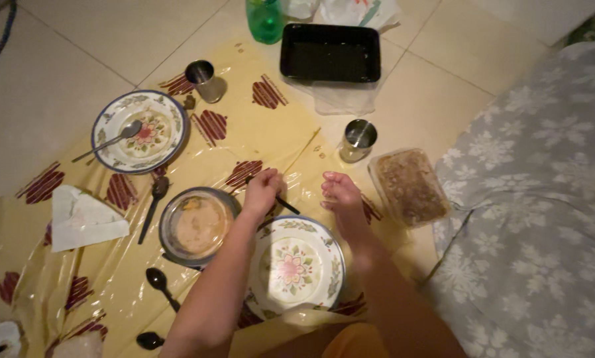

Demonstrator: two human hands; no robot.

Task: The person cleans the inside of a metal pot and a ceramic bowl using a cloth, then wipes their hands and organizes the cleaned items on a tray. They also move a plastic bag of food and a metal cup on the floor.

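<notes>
While ringed by cups [358, 140]: hands [262, 191].

Dim, warm indoor light — soft, slightly blurred

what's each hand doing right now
Left hand: closed, holding a thin dark utensil just past the flowered plate.
Right hand: fingers curled, nothing visible in it; open or closed cannot be told.

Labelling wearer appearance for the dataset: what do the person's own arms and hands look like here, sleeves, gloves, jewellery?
Both arms are bare up to the frame's lower edge: no sleeves in view. The left hand and right hand wear no gloves. No watch, bracelet or ring is visible, though the picture is dim and soft, so small items could be missed. No markings show.
</notes>
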